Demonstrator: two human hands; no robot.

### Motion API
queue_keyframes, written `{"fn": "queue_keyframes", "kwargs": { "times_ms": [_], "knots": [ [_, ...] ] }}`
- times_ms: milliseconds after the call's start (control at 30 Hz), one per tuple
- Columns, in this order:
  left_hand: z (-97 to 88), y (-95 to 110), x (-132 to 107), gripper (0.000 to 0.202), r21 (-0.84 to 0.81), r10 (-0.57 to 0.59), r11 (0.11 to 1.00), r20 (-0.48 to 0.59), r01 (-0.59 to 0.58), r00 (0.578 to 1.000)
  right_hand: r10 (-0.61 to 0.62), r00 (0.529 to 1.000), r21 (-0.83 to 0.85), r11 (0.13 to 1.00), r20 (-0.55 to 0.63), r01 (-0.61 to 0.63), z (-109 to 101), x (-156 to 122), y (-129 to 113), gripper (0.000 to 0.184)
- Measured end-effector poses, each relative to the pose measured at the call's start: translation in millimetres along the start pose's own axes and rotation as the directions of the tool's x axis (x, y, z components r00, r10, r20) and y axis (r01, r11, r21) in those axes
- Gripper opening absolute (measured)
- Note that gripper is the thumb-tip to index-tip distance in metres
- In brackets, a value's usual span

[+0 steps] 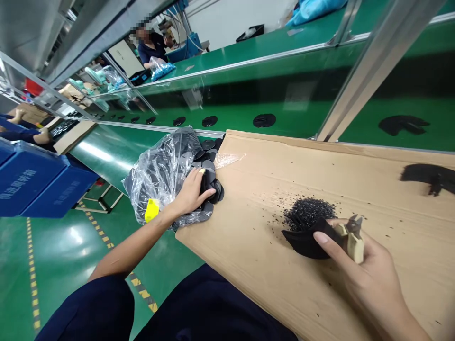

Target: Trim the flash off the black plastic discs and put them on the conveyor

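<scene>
My left hand [193,192] reaches into the mouth of a clear plastic bag [156,166], over a pile of flat black discs [209,165]. Its thumb is spread from the fingers, and one fingertip has a pale yellow cover. My right hand [369,270] grips a curved black part [307,244] between thumb and fingers. The same hand also holds side cutters [353,237] with cream-coloured handles, their metal tips pointing up. Just behind the black part lies a heap of small black scraps [309,210] on the cardboard [256,265].
Along the green conveyor belt [234,102], black round parts [264,120] lie in a row. A metal post [369,76] stands at the cardboard's far edge. Another black part [430,175] lies at right. Blue bins [31,175] are at left; a co-worker [151,47] sits beyond the belt.
</scene>
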State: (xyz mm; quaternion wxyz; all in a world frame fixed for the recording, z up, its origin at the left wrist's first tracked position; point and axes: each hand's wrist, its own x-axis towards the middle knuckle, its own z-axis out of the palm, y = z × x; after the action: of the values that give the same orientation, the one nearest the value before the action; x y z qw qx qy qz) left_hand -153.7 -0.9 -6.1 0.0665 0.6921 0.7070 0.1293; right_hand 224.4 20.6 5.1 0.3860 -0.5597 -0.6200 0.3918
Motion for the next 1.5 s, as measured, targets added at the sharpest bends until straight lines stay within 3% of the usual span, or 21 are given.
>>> {"fn": "queue_keyframes", "kwargs": {
  "times_ms": [167,333,533,667,867,1033,1133,1200,1300,1367,1433,1500],
  "knots": [
    [18.0,46.9,21.9,0.061,-0.073,0.049,0.996,-0.056,-0.053,0.997,0.058,0.998,0.015,0.998,0.029,-0.058,1.2,1.5,-2.8,0.049],
    [30.5,86.8,37.2,0.052,-0.038,-0.028,0.999,-0.067,0.026,0.997,0.012,0.999,0.033,0.999,0.05,-0.014,3.2,1.4,-4.4,0.046],
    [44.5,120.9,67.1,0.047,-0.012,-0.072,0.997,-0.113,0.071,0.991,0.033,0.997,0.062,0.997,0.072,-0.038,4.0,-1.2,-2.7,0.046],
    [40.1,135.0,89.1,0.041,0.004,-0.065,0.998,-0.073,0.066,0.995,0.026,0.999,0.13,0.991,0.043,-0.032,1.5,-1.5,0.7,0.044],
    [21.2,146.1,120.2,0.031,-0.003,0.046,0.999,-0.012,-0.046,0.999,-0.009,0.999,0.238,0.971,0.034,0.001,-3.8,-2.9,-0.2,0.043],
    [23.1,159.1,151.3,0.031,-0.012,0.083,0.996,0.032,-0.083,0.996,0.016,0.999,0.302,0.953,0.039,-0.027,-4.1,-4.7,-1.7,0.043],
    [20.1,165.0,153.4,0.017,-0.056,0.135,0.989,-0.004,-0.135,0.991,0.045,0.998,0.321,0.945,0.032,-0.054,-4.2,-5.5,-1.1,0.044],
    [17.2,167.9,138.4,0.01,-0.093,0.184,0.978,-0.041,-0.187,0.982,0.07,0.997,0.342,0.936,0.038,-0.079,-4.2,-6.8,-0.9,0.044],
    [19.7,171.0,94.8,0.017,-0.164,0.327,0.92,-0.175,-0.355,0.929,0.121,0.992,0.39,0.913,0.022,-0.12,-2.3,-9.9,0.3,0.044],
    [27.4,172.6,62.5,0.019,-0.158,0.496,0.792,-0.397,-0.59,0.772,0.162,0.987,0.436,0.887,0.017,-0.153,0.6,-12.1,2.5,0.043],
    [36.7,174.3,37.0,0.021,-0.062,0.6,0.697,-0.497,-0.715,0.628,0.194,0.98,0.486,0.854,0.034,-0.186,3.7,-14.3,5.1,0.043],
    [43.7,175.3,21.8,0.024,-0.003,0.661,0.67,-0.452,-0.742,0.599,0.214,0.975,0.513,0.831,0.06,-0.214,5.7,-16.4,6.7,0.04]
  ]
}}
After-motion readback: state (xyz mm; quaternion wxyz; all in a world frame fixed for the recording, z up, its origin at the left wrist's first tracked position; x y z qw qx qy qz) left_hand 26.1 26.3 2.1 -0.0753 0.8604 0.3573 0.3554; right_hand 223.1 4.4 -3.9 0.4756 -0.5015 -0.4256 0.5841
